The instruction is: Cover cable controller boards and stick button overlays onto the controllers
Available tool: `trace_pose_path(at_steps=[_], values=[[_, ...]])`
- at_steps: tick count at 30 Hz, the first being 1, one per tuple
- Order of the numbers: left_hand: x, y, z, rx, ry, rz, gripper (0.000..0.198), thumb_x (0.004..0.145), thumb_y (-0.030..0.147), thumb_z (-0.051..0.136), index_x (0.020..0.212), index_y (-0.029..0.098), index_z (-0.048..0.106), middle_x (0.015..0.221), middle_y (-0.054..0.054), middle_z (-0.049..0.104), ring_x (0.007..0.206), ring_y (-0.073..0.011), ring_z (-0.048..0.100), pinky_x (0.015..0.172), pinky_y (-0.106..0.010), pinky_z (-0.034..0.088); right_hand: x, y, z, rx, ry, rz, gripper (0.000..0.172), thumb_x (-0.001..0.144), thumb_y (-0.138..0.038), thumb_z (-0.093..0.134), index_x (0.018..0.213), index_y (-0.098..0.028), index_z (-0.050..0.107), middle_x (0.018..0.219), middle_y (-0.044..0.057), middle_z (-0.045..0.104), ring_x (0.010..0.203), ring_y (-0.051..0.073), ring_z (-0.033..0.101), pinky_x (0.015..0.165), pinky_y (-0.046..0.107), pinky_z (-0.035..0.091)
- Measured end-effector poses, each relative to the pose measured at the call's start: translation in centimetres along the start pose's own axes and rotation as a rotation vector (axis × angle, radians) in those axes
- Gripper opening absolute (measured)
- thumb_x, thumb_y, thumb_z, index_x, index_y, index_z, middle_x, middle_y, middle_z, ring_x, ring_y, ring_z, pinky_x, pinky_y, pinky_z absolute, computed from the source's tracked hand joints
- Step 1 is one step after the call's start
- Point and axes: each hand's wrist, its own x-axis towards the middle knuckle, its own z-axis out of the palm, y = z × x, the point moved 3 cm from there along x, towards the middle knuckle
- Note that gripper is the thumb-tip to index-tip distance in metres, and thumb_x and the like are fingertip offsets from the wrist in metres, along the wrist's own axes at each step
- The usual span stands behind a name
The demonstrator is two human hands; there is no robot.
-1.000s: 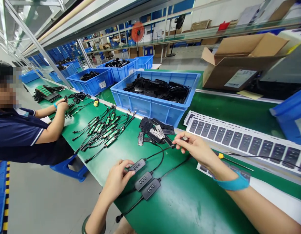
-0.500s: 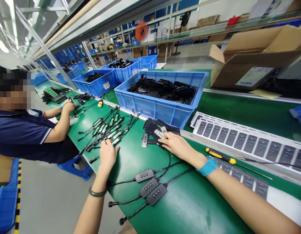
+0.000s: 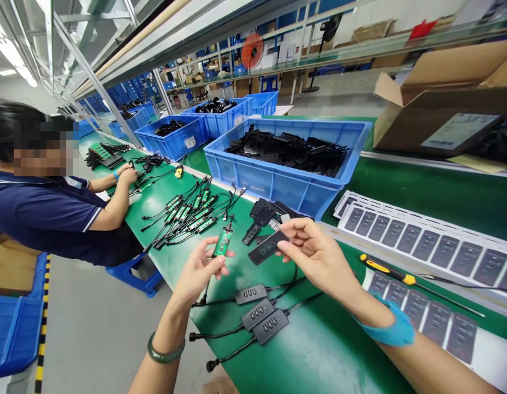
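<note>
My left hand [image 3: 204,265] pinches a green circuit board [image 3: 223,241] with a black cable, held above the bench. In my right hand [image 3: 309,243] is a black plastic cover [image 3: 265,249] with holes in it, its near end between thumb and fingers. Board and cover are apart, facing each other. Behind the cover lies a loose pile of black casing parts [image 3: 259,216]. Several cabled circuit boards [image 3: 188,213] are heaped on the left of the bench. Below my hands rest three closed black controllers with cables, such as the nearest controller [image 3: 271,326].
A blue bin [image 3: 278,175] full of black parts stands behind the pile. At the right are sheets of grey labels [image 3: 405,235], a yellow-black screwdriver [image 3: 387,269] and an open cardboard box [image 3: 446,98]. A co-worker [image 3: 44,202] sits at the left, hands on cables.
My left hand has lifted a circuit board from the heap. My right hand has picked a black cover from the pile and brought it nearer. The view has shifted slightly.
</note>
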Motion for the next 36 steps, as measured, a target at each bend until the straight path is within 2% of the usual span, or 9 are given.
trace_pose_path(at_steps=[2,4,8,14,22,27,30,33,36], values=[[-1.0,0.7,1.6,-0.276,-0.112,-0.070,0.058,0.078,0.036,0.076,0.124,0.015,0.048,0.107,-0.015,0.070,0.074,-0.0176,0.070,0.059,-0.024,0.053,-0.4,-0.7,0.8,0.052,-0.026,0.024,0.025,0.081,-0.038,0.071,0.096,-0.023,0.059,0.079,0.002,0.065,0.070,0.017,0.066,0.058,0.028,0.055],[-1.9,1.2,2.8,-0.356,-0.170,-0.107,0.061,0.074,0.030,0.080,0.126,0.015,0.053,0.107,-0.013,0.070,0.080,-0.0192,0.071,0.067,-0.028,0.057,-0.7,-1.0,1.4,0.075,-0.080,0.051,0.023,0.080,-0.040,0.072,0.089,-0.021,0.062,0.077,0.003,0.066,0.070,0.017,0.065,0.060,0.027,0.055],[-3.2,1.7,4.4,-0.320,-0.265,-0.125,0.058,0.074,0.029,0.081,0.127,0.014,0.062,0.109,-0.011,0.072,0.091,-0.0226,0.071,0.081,-0.032,0.057,-1.2,-0.7,2.1,0.111,-0.113,0.100,0.024,0.081,-0.043,0.071,0.086,-0.021,0.064,0.078,0.004,0.068,0.067,0.016,0.063,0.056,0.027,0.054],[-4.0,1.9,5.0,-0.290,-0.277,-0.099,0.062,0.071,0.027,0.083,0.129,0.017,0.063,0.119,-0.012,0.070,0.101,-0.0281,0.070,0.092,-0.038,0.055,-1.5,-0.6,2.3,0.129,-0.094,0.108,0.026,0.078,-0.045,0.074,0.085,-0.021,0.066,0.076,0.003,0.065,0.064,0.016,0.061,0.055,0.028,0.054],[-4.6,2.2,5.4,-0.257,-0.224,-0.060,0.056,0.075,0.029,0.079,0.128,0.017,0.064,0.111,-0.008,0.072,0.093,-0.0233,0.070,0.086,-0.034,0.055,-1.8,-0.5,2.7,0.185,-0.110,0.172,0.030,0.075,-0.046,0.076,0.085,-0.021,0.062,0.069,0.000,0.058,0.061,0.014,0.058,0.056,0.027,0.052],[-5.2,2.5,5.3,-0.029,-0.183,0.040,0.038,0.092,0.031,0.059,0.128,0.020,0.062,0.106,-0.006,0.073,0.093,-0.0208,0.068,0.080,-0.029,0.054,-1.7,-0.8,3.0,0.203,-0.193,0.226,0.039,0.081,-0.055,0.066,0.098,-0.022,0.057,0.077,-0.001,0.056,0.060,0.012,0.055,0.053,0.025,0.049],[-5.6,2.6,5.2,0.201,-0.154,0.151,0.034,0.098,0.030,0.047,0.128,0.021,0.058,0.098,-0.004,0.074,0.084,-0.0173,0.067,0.077,-0.027,0.053,-1.9,-1.0,3.5,0.144,-0.300,0.164,0.039,0.090,-0.058,0.053,0.098,-0.020,0.061,0.080,0.002,0.061,0.065,0.014,0.057,0.062,0.029,0.051],[-6.0,2.8,5.0,0.329,-0.137,0.191,0.031,0.099,0.031,0.043,0.123,0.018,0.057,0.082,-0.003,0.072,0.066,-0.0147,0.063,0.066,-0.024,0.051,-2.4,-1.2,3.7,0.073,-0.238,0.061,0.039,0.094,-0.057,0.048,0.091,-0.020,0.062,0.081,0.004,0.064,0.074,0.018,0.060,0.070,0.031,0.050],[-6.2,3.6,4.4,0.357,-0.155,0.200,0.032,0.099,0.033,0.042,0.124,0.019,0.057,0.081,-0.004,0.068,0.065,-0.0145,0.060,0.061,-0.024,0.048,-2.6,-1.8,3.6,0.119,-0.200,0.008,0.038,0.090,-0.059,0.053,0.094,-0.022,0.063,0.085,0.005,0.065,0.077,0.019,0.060,0.071,0.032,0.049]])
